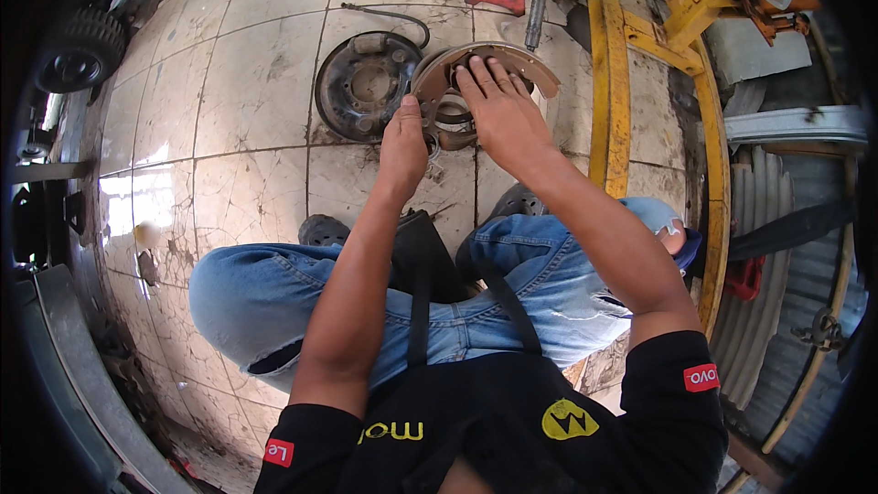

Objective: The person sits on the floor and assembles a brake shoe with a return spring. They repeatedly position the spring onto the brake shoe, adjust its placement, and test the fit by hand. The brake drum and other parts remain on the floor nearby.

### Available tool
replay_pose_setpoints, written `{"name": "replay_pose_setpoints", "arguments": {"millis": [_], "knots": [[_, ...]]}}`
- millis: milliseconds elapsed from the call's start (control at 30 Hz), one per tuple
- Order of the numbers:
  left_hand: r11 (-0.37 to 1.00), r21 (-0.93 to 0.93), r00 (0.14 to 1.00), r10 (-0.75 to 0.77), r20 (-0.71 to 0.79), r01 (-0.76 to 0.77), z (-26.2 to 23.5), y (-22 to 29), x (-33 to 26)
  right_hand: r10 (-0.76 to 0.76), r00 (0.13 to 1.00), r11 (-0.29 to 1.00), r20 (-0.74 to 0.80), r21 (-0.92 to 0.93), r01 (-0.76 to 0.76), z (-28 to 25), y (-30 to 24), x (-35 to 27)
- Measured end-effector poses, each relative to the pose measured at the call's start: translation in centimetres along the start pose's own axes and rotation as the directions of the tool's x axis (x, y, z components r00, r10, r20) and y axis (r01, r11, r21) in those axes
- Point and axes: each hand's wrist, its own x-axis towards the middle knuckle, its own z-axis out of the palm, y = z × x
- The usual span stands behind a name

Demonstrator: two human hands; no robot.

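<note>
Floor (pixel 247 101): large pale glazed tiles, cracked and stained, dark grout lines. Lying on it: round dark brake backing plate (pixel 368 84) with a thin black hose (pixel 393 16) curling behind; curved rusty brake shoes (pixel 476 69) just beside it, to the right; yellow steel frame (pixel 611 101) along the right; small black wheel (pixel 80 50) at far left.

The brake shoes (pixel 485 82) are lying on the floor (pixel 247 110), just right of the backing plate (pixel 366 84), with the yellow frame (pixel 611 82) standing further right.
</note>
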Motion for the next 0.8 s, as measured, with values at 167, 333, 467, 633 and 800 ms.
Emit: {"name": "replay_pose_setpoints", "arguments": {"millis": [167, 333, 467, 633, 800], "knots": [[0.998, 0.001, 0.997, 0.066, -0.034, -0.066, 0.3, -0.4, 0.1, 0.108, 0.994, 0.991, 0.019, -0.08, -0.106, -0.4, 0.1, -0.2], [0.999, 0.046, 1.0, 0.006, 0.0, -0.006, -0.4, -0.7, 0.5, 0.006, 1.0, 0.999, -0.007, 0.039, -0.005, -0.1, 0.1, -0.1], [0.999, 0.039, 0.999, 0.029, -0.028, -0.028, -0.1, -1.3, 0.7, 0.064, 0.998, 0.997, 0.013, -0.033, -0.064, -0.5, -0.2, -0.3], [0.998, 0.047, 0.999, -0.033, -0.013, 0.033, -0.3, -0.9, 0.5, 0.024, 1.0, 0.999, 0.019, -0.033, -0.024, -0.6, 0.3, 0.0], [0.997, -0.07, 0.999, -0.026, 0.041, 0.029, 1.0, 0.4, -1.5, 0.289, 0.957, 0.95, 0.012, 0.125, -0.288, -5.0, 1.5, 0.1]]}}
